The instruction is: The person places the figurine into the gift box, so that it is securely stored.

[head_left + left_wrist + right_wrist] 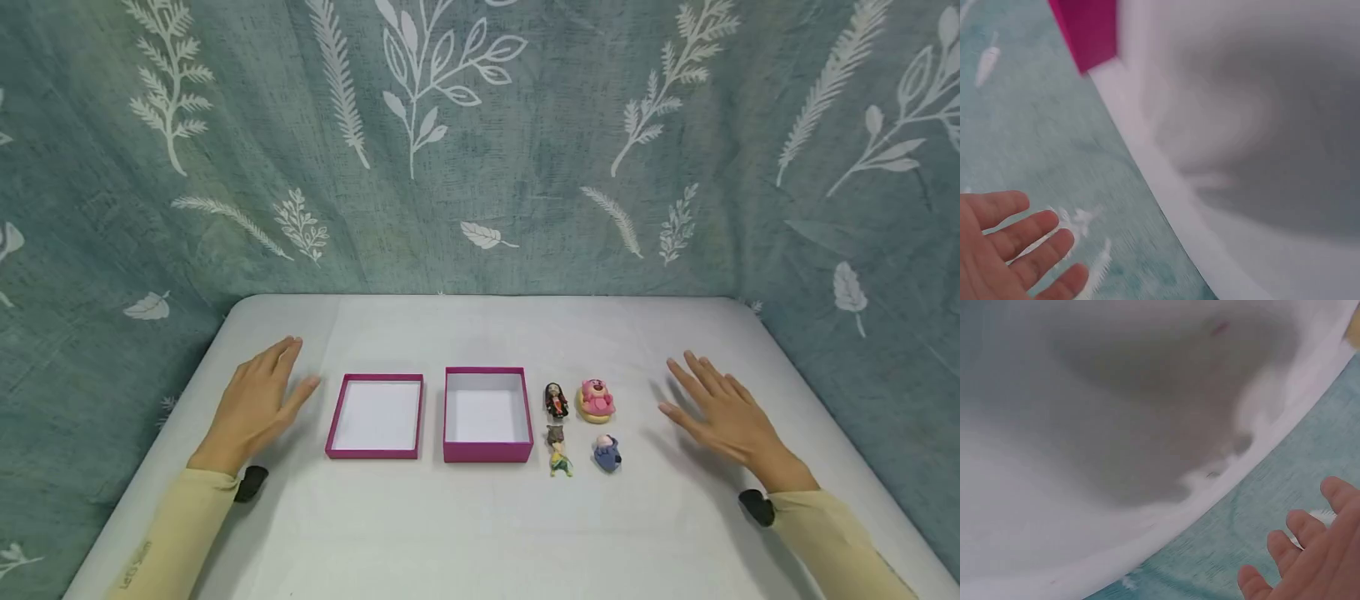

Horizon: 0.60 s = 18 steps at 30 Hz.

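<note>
White tabletop (420, 525), our left hand (255, 402) and right hand (729, 419) spread empty, that magenta box lid (377, 417) probably light, stiff: pinch its rim (372, 455)!

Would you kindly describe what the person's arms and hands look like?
The left sleeve and right sleeve are pale yellow and reach the wrists; the left bears small dark lettering. A rounded black piece shows at the left wrist, another at the right. The left hand and right hand are ungloved.
</note>
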{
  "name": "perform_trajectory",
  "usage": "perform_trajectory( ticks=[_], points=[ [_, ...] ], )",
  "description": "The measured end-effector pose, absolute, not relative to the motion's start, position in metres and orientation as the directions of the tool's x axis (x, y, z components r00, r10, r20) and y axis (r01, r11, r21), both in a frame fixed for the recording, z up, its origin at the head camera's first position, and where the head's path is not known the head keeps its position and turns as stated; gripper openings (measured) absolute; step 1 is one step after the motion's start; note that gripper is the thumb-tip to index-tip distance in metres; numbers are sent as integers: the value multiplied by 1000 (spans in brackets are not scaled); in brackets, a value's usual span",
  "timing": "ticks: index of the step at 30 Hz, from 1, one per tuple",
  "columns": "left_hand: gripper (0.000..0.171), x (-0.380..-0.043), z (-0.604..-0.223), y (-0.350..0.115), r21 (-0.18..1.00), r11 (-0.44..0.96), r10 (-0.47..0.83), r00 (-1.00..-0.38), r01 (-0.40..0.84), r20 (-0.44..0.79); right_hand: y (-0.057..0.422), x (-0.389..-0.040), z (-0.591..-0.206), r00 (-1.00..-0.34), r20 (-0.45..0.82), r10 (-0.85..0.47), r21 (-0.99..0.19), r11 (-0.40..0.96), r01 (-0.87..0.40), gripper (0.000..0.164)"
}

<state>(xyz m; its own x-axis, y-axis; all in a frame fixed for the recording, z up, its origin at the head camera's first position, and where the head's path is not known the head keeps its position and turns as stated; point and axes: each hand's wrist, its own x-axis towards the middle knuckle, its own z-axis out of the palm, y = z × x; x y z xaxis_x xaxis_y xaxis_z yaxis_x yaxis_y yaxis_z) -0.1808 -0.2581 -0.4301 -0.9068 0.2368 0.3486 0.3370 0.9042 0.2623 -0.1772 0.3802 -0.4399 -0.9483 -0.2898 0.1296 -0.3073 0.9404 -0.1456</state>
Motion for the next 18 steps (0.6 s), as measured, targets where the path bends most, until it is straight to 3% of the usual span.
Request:
perform_trajectory(
  ticks=[9, 18],
  points=[
    [62, -175, -425, -218, 298, 818, 326, -822, 493, 466, 346, -177, -435, -928, 113, -354, -212, 904, -370, 74],
    [66, -172, -423, -172, 330, 728, 412, -768, 601, 490, 320, -185, -435, -908, 71, -412, -297, 861, -414, 75]
  ],
)
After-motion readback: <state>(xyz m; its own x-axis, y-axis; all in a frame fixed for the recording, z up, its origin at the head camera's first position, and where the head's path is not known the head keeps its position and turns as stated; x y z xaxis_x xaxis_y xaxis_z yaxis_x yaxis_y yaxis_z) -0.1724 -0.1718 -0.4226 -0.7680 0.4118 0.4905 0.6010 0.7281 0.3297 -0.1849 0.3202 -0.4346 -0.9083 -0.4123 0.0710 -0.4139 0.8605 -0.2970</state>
